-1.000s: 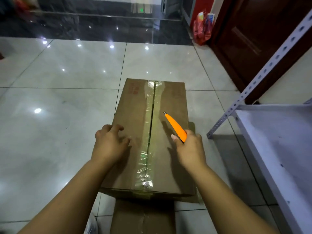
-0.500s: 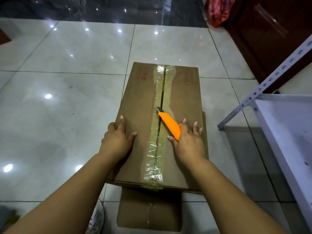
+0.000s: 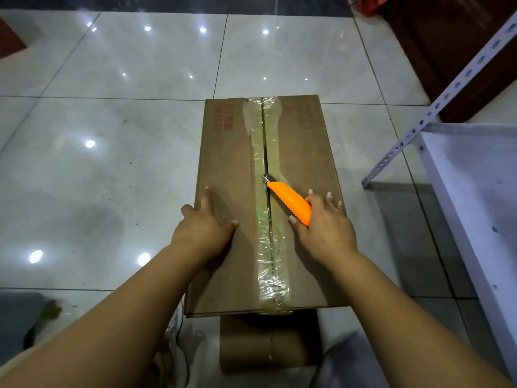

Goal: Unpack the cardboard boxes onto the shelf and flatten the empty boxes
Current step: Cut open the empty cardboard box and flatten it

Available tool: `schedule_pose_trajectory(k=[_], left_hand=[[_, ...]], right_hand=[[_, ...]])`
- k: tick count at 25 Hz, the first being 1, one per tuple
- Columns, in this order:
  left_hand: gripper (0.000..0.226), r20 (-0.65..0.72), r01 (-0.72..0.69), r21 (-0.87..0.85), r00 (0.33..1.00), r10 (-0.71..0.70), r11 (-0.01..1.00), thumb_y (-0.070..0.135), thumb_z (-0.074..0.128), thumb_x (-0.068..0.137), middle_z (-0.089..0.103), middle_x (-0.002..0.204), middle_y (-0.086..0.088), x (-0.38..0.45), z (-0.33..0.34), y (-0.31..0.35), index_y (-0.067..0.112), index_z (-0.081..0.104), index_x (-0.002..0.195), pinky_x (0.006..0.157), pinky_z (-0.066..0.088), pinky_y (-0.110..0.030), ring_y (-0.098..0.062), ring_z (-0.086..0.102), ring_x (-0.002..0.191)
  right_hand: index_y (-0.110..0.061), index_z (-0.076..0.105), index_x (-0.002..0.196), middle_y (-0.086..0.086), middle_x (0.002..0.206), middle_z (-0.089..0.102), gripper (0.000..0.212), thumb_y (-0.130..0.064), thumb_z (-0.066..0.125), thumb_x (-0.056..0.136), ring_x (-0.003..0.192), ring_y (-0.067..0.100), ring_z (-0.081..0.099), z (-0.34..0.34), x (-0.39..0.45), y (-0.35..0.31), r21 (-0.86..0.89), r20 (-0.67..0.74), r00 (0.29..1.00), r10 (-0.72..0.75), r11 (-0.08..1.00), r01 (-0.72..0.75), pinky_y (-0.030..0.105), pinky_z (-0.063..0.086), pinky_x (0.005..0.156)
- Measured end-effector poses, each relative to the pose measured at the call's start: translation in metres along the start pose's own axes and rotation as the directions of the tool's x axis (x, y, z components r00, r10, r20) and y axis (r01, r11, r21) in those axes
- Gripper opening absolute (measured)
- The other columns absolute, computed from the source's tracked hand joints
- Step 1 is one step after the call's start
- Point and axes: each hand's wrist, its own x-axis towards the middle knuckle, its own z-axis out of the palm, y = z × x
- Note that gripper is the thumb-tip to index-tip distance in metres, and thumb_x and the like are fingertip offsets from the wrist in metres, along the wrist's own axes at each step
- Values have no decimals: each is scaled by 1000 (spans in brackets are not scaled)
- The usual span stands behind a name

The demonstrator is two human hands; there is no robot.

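Note:
A brown cardboard box lies on the tiled floor in front of me, its top flaps sealed by clear tape along the middle seam. My left hand rests flat on the left flap near its edge. My right hand grips an orange box cutter, whose blade tip sits in the seam about halfway along the box. Beyond the blade the seam looks split; nearer me the tape is whole. A second, smaller cardboard box pokes out from under the near end.
A white metal shelf with a perforated upright stands at the right. A dark wooden door and a red bag are at the far right. My white shoe is by the box's near left corner.
My right hand brought the cutter down from above the right flap and set its blade in the seam. My left hand flattened and slid toward the box's left edge. The view tilted further down.

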Motion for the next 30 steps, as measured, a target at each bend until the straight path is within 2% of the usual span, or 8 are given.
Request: schedule_pose_trajectory(k=[6, 8, 11, 14, 16, 19, 23, 30], left_hand=[[93, 62, -36, 90, 998, 30, 995, 59, 53, 87, 32, 139, -19, -19, 3, -8, 33, -9, 151, 93, 46, -40, -37, 53, 115], [95, 61, -79, 133, 996, 72, 988, 57, 59, 85, 33, 139, -18, -19, -5, -9, 31, -3, 152, 94, 46, -40, -36, 52, 117], [99, 18, -166, 187, 986, 166, 968, 52, 70, 78, 28, 144, -16, -8, -22, -9, 29, 6, 151, 97, 44, -41, -36, 49, 120], [96, -33, -240, 183, 968, 250, 953, 50, 71, 78, 25, 148, -13, 10, -33, -12, 28, 12, 152, 98, 43, -41, -35, 46, 124], [94, -30, -293, 197, 952, 304, 936, 48, 71, 79, 23, 150, -11, 21, -38, -14, 29, 14, 151, 100, 42, -41, -34, 42, 127], [96, 7, -377, 210, 923, 384, 902, 44, 74, 77, 19, 153, -9, 32, -41, -11, 29, 16, 151, 105, 36, -41, -33, 30, 135], [99, 68, -411, 204, 911, 406, 888, 50, 75, 74, 13, 158, -7, 42, -36, -9, 26, 18, 151, 113, 27, -41, -32, 16, 142], [101, 82, -370, 238, 929, 361, 898, 53, 74, 73, 4, 160, -5, 49, -29, -3, 22, 17, 151, 114, 24, -43, -33, 9, 145]], right_hand=[[-17, 44, 135, 17, 144, 45, 47, -44, 48, 97, 141, 35, 30, -12, -18, -1, 116, 32, 997, 69, 991, -72, 41, 26, 112], [-18, 56, 111, 15, 113, 63, 33, -46, 50, 95, 116, 37, 53, -18, -11, -6, 185, 5, 996, 91, 979, -91, 39, 44, 88], [-15, 53, 74, 7, 73, 59, 36, -46, 56, 91, 70, 30, 56, -25, 0, -13, 405, -26, 985, 172, 902, -147, 32, 35, 57], [-17, 48, 66, 1, 58, 44, 33, -34, 63, 90, 48, 17, 39, -28, 11, -23, 728, 104, 957, 270, 636, -258, 26, 28, 48], [-15, 54, 73, 3, 59, 49, 24, -28, 61, 92, 44, 10, 41, -30, 18, -31, 838, 211, 940, 269, 445, -316, 19, 30, 42], [-11, 60, 81, 5, 60, 60, 19, -25, 58, 94, 42, 8, 55, -31, 24, -38, 897, 340, 915, 219, 216, -385, 14, 36, 37], [0, 56, 87, 16, 77, 64, 12, -6, 52, 96, 57, 19, 66, -28, 30, -48, 907, 410, 907, 102, 56, -416, 28, 57, 53], [-1, 52, 104, 8, 67, 54, 15, -14, 45, 101, 50, 11, 47, -15, 29, -48, 875, 260, 949, 180, 372, -310, 18, 40, 42]])
